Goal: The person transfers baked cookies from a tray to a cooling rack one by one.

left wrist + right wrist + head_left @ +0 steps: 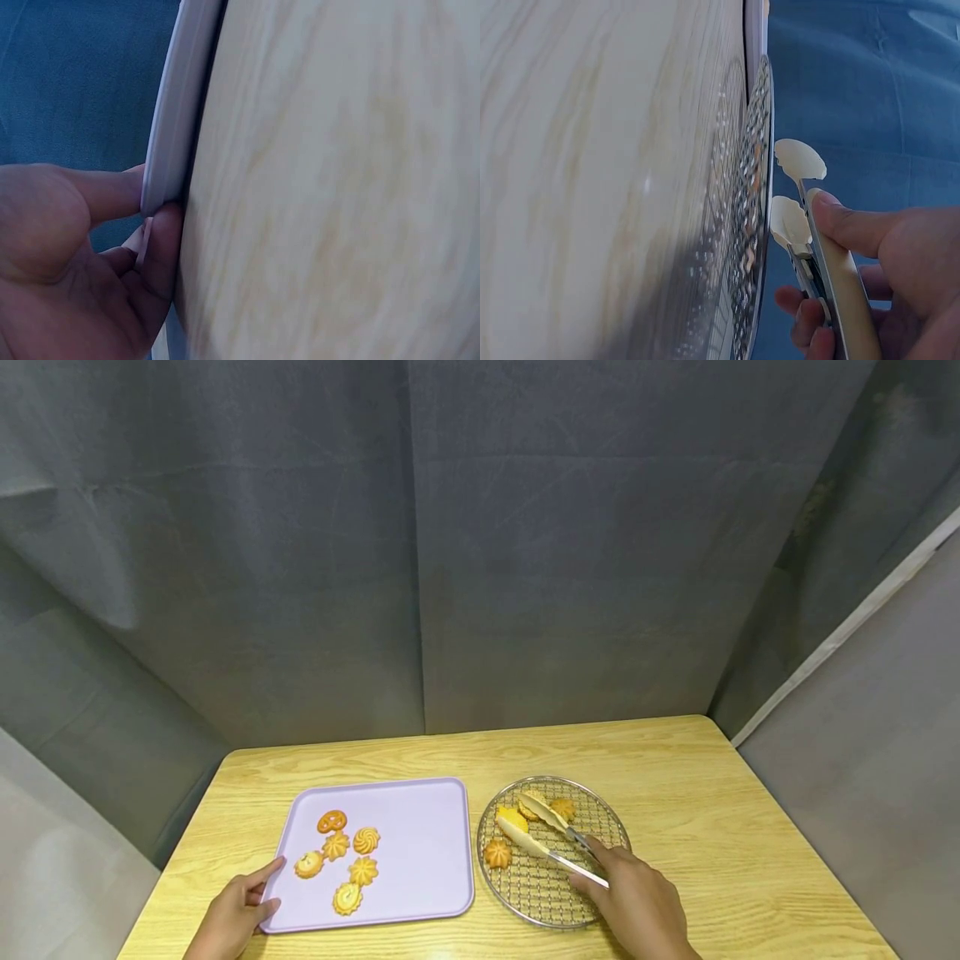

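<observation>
My left hand pinches the left edge of a lilac tray, thumb over the rim and fingers below it. Several cookies lie on the tray's left half, among them a pretzel-shaped one and a swirled one. In my right hand is a pair of tongs with cream scalloped heads and metal arms. The heads are spread over a round wire rack, near a yellow cookie. Flower-shaped cookies also sit on the rack. In the right wrist view the tongs stand apart at the tips.
The tray and rack stand side by side on a wood-grain table, a narrow gap between them. A grey curtain hangs behind the table's far edge. Pale panels flank the sides.
</observation>
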Motion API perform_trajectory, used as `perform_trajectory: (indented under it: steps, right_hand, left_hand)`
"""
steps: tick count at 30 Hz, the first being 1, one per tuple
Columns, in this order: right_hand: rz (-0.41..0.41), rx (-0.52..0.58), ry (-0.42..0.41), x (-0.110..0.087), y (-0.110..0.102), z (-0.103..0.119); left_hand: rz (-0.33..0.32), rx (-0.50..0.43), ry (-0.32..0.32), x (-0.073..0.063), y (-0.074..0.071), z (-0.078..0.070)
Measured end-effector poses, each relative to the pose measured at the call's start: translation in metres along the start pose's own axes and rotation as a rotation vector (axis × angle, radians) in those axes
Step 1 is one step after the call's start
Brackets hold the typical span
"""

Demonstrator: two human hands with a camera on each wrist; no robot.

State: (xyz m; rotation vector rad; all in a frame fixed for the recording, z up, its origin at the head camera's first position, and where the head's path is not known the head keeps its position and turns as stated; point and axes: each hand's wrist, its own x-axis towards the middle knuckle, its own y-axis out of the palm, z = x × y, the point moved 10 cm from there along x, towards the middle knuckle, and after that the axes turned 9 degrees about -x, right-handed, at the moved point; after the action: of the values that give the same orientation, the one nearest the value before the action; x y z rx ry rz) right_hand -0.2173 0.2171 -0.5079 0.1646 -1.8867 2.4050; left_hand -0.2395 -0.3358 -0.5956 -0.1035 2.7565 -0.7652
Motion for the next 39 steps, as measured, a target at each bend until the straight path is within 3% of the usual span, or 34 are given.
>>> perform_trajectory:
  steps: [21,39]
  right_hand:
    - [-0.012,0.027,-0.136,0.001,0.01,0.067]
    - [-0.002,0.022,-0.304,0.001,0.027,0.125]
  left_hand:
    - [0.001,0.008,0.014,-0.001,0.0,-0.001]
    - [-0.001,0.011,0.008,-0.001,0.0,-0.001]
